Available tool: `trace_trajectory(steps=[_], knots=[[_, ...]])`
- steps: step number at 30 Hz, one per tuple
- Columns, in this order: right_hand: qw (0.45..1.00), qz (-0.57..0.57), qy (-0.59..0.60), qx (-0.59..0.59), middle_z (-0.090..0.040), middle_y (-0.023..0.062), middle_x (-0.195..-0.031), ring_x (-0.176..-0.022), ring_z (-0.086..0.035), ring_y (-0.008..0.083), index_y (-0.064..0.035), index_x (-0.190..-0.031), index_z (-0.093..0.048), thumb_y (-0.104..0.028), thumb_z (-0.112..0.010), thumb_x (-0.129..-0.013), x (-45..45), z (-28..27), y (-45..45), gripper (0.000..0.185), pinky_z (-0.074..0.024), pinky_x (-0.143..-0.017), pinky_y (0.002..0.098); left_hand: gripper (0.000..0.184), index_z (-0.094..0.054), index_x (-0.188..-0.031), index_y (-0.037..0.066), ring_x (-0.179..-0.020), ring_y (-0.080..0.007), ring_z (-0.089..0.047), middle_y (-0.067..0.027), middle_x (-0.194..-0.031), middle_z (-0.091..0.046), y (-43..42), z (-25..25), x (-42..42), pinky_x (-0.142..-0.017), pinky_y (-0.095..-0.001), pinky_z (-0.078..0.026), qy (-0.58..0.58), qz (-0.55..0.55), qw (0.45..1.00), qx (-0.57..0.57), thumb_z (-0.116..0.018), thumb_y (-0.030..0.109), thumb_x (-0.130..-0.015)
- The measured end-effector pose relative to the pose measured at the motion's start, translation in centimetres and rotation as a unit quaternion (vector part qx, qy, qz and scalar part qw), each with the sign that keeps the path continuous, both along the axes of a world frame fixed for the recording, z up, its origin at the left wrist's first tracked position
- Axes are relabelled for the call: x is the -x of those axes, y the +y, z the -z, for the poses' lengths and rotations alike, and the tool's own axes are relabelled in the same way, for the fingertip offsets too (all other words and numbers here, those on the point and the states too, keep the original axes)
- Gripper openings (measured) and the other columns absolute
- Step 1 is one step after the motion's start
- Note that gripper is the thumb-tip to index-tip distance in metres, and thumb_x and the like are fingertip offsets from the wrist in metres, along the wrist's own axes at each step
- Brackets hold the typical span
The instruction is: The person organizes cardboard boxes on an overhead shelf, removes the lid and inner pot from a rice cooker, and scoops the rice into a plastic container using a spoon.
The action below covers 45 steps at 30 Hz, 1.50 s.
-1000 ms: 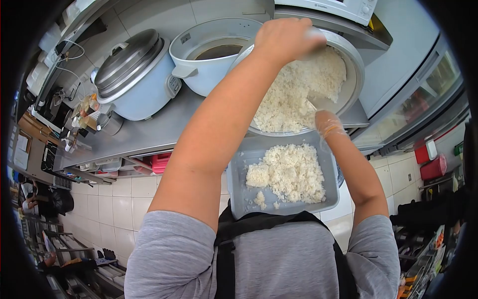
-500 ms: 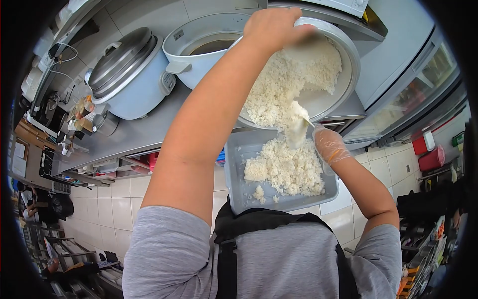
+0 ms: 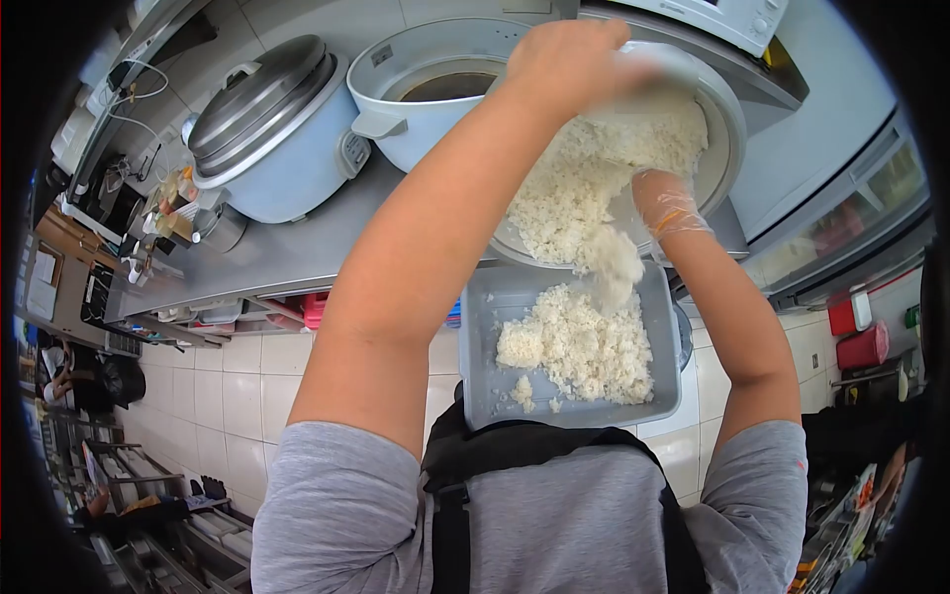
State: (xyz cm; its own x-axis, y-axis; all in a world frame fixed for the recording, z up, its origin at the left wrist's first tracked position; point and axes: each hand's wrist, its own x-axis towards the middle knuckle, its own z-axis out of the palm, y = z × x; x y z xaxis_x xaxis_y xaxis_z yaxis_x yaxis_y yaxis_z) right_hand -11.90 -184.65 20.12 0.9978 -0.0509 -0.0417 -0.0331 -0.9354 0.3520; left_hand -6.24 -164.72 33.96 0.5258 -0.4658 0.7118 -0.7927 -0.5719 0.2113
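Observation:
My left hand [image 3: 579,64] grips the upper rim of a large round metal rice pot [image 3: 730,129], tipped toward me; its fingertips are blurred. Cooked white rice [image 3: 569,188] fills much of the pot's inside. My right hand [image 3: 670,203], in a clear plastic glove, is inside the pot beside the rice, with its fingers curled. The rice paddle it held a moment ago is hidden from sight now. A clump of rice [image 3: 616,265] drops over the pot's lower rim. Below sits a grey plastic tub [image 3: 479,346] with a heap of rice [image 3: 584,346] in it.
To the left, a lidded rice cooker [image 3: 282,163] and an open cooker body [image 3: 391,94] stand on the steel counter [image 3: 267,267]. A metal cup [image 3: 223,228] is near its left part. A glass-door fridge [image 3: 831,218] stands on the right, with tiled floor [image 3: 297,371] below.
My right hand has moved up from above the tub into the pot. Rice has slid off the lower rim toward the tub. The left hand keeps its hold on the pot.

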Motion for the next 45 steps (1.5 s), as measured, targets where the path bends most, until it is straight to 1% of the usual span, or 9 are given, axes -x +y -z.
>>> trace_trajectory(steps=[7,13,22,28,31,34,37,39,45], knots=[[0.998,0.054,0.004,-0.032,-0.071,0.0187,-0.104,-0.097,-0.069,0.0352,-0.0026,-0.096,-0.074,-0.008,-0.057,-0.088,-3.9,3.4,1.7,0.02,-0.056,-0.079,0.0416,0.057,-0.066,-0.088,0.007,-0.075,-0.0326,-0.068,-0.0128,-0.076,-0.069,0.7,0.7,-0.2,-0.067,-0.0439,-0.053,0.002,-0.006,1.0,0.017,-0.06,0.064,-0.083],[0.997,-0.037,0.064,0.012,-0.07,0.0203,-0.104,-0.096,-0.069,0.0364,-0.0006,-0.096,-0.073,-0.006,-0.055,-0.088,-6.3,4.1,-1.4,0.02,-0.0555,-0.079,0.0431,0.059,-0.065,-0.082,0.008,-0.073,-0.0325,-0.067,-0.0111,-0.076,-0.069,1.2,1.1,0.1,-0.063,-0.0437,-0.053,-0.019,-0.013,0.999,0.023,-0.061,0.067,-0.081],[0.993,-0.043,0.063,-0.088,-0.069,0.0225,-0.105,-0.094,-0.068,0.0383,0.0018,-0.099,-0.07,-0.014,-0.047,-0.095,-2.9,8.0,0.1,0.028,-0.0549,-0.08,0.0443,0.06,-0.066,-0.088,0.01,-0.078,-0.0317,-0.068,-0.0097,-0.079,-0.069,1.6,1.3,0.3,-0.066,-0.0445,-0.053,-0.019,-0.045,0.998,0.04,-0.059,0.069,-0.08],[0.961,0.112,-0.014,-0.252,-0.068,0.0214,-0.111,-0.1,-0.067,0.0377,0.001,-0.117,-0.064,-0.017,-0.043,-0.098,3.0,12.1,3.1,0.034,-0.0538,-0.084,0.0453,0.062,-0.064,-0.088,0.008,-0.079,-0.0317,-0.067,-0.0098,-0.081,-0.068,2.5,2.2,0.1,-0.066,-0.0453,-0.053,-0.054,-0.052,0.996,0.058,-0.058,0.069,-0.081],[0.96,0.125,-0.014,-0.249,-0.069,0.0211,-0.106,-0.1,-0.067,0.0365,0.0012,-0.116,-0.064,-0.018,-0.043,-0.098,6.6,8.6,5.7,0.034,-0.0531,-0.086,0.0436,0.062,-0.062,-0.084,0.008,-0.075,-0.0323,-0.066,-0.0105,-0.078,-0.067,2.6,2.1,0.4,-0.064,-0.0452,-0.052,-0.047,-0.057,0.996,0.04,-0.058,0.069,-0.082],[0.983,0.004,0.002,-0.184,-0.07,0.0196,-0.104,-0.099,-0.067,0.0347,0.0005,-0.113,-0.066,-0.015,-0.044,-0.098,7.5,7.2,4.3,0.032,-0.0527,-0.087,0.0426,0.062,-0.058,-0.078,0.007,-0.067,-0.0332,-0.064,-0.0116,-0.07,-0.065,2.4,2.1,0.9,-0.059,-0.0446,-0.049,-0.075,-0.052,0.995,0.047,-0.059,0.069,-0.082],[0.979,0.05,0.015,-0.195,-0.068,0.0216,-0.106,-0.1,-0.066,0.0363,-0.0009,-0.126,-0.057,-0.011,-0.046,-0.097,5.9,2.4,1.5,0.033,-0.0526,-0.085,0.044,0.062,-0.057,-0.076,0.006,-0.064,-0.034,-0.063,-0.0119,-0.066,-0.063,2.0,2.4,0.9,-0.057,-0.0449,-0.048,-0.084,-0.042,0.993,0.069,-0.062,0.068,-0.081],[0.994,0.042,-0.024,-0.094,-0.069,0.0209,-0.107,-0.101,-0.066,0.0368,-0.0015,-0.119,-0.063,-0.011,-0.051,-0.093,5.2,0.2,-0.4,0.03,-0.0518,-0.088,0.0446,0.062,-0.058,-0.076,0.006,-0.064,-0.0346,-0.062,-0.0119,-0.065,-0.062,1.7,2.4,1.1,-0.057,-0.0455,-0.049,-0.073,-0.041,0.994,0.074,-0.063,0.067,-0.08],[0.958,0.166,-0.056,-0.225,-0.065,0.02,-0.121,-0.11,-0.063,0.0386,-0.0025,-0.113,-0.069,-0.022,-0.051,-0.093,-2.0,6.2,-5.3,0.033,-0.0489,-0.095,0.0442,0.062,-0.057,-0.075,0.006,-0.058,-0.0335,-0.059,-0.0116,-0.061,-0.059,2.9,3.0,0.7,-0.053,-0.0426,-0.046,-0.058,-0.022,0.993,0.096,-0.068,0.067,-0.076]])
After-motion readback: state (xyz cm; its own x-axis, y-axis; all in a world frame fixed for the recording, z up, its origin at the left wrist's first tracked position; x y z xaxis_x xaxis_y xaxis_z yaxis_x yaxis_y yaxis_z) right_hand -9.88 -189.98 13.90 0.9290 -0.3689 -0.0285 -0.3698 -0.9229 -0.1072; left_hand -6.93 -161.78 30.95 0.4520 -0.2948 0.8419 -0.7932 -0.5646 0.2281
